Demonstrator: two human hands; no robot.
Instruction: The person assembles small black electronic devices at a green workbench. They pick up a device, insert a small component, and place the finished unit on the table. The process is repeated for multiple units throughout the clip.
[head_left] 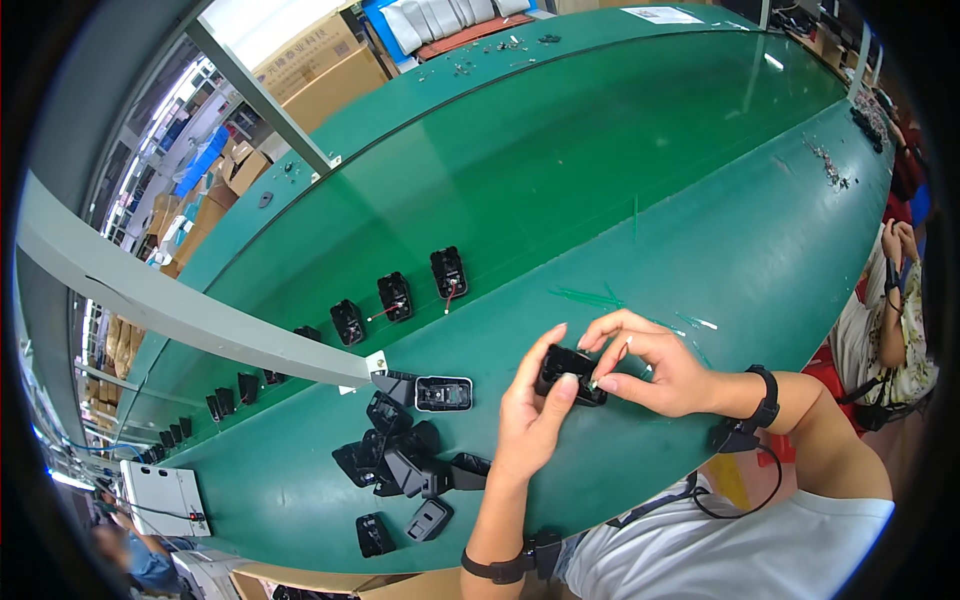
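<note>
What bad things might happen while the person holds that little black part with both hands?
The black part is pinched only by fingertips of the left hand and right hand, so it might slip and drop onto the green table. The left forearm is close to the pile of black parts near the table's edge and could knock some off.

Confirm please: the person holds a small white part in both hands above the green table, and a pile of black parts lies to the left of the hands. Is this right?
Not quite: the part is black, not white, as the head view shows. The rest stands: the left hand and the right hand both hold it above the green table, and a pile of black parts lies to their left.
</note>
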